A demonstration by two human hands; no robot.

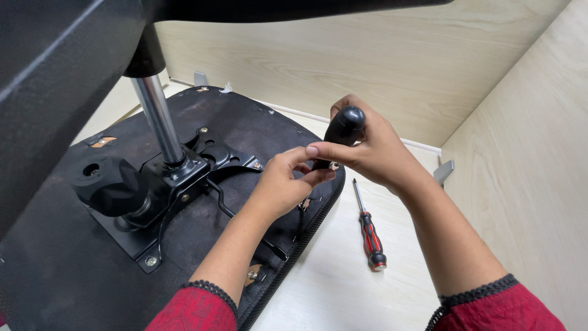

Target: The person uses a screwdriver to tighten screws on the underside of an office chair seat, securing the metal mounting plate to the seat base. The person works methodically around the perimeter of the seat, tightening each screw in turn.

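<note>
Seat base: upturned, metal plate and gas column at its left.
Left hand: fingertips pinched at the handle's foot.
Black handle: over the seat's right edge, wrapped by right hand (fitting step, I'd judge; steady turning next).
Screwdriver: idle on the floor.

We see a glossy black plastic handle between our hands. The seat underside is matt black woven cloth, rough and slightly dusty. Its mounting plate is black painted metal, its post polished chrome. Near right, the screwdriver has a steel shaft and red-black plastic grip. The walls are smooth pale wood laminate.
</note>
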